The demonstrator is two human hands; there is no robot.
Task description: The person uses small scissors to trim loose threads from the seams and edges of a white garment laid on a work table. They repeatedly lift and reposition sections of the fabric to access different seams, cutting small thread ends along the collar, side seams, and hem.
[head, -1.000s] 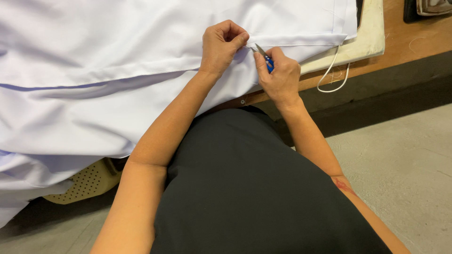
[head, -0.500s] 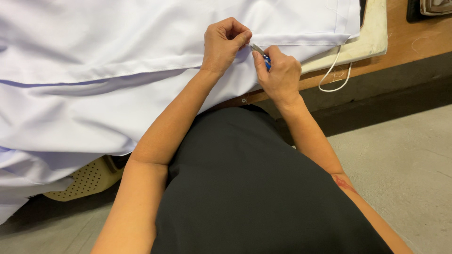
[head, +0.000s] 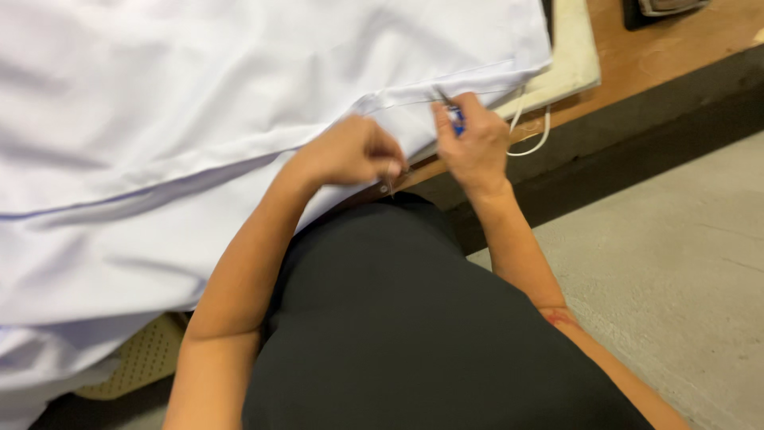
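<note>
Wooden bench (head: 660, 56) at upper right carries soft, limp white fabric (head: 239, 119); my left hand (head: 354, 151) bunches its hem closed, my right hand (head: 473, 143) pinches small blue-handled snips (head: 455, 118). I'd grip the folded edge.

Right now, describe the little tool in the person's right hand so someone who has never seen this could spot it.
Start at the wide white fabric spread over the wooden table. Follow its folded hem to the right hand, which pinches a small tool against it. It is the only blue-handled thing there, with a thin metal tip poking above the fingers.
</note>
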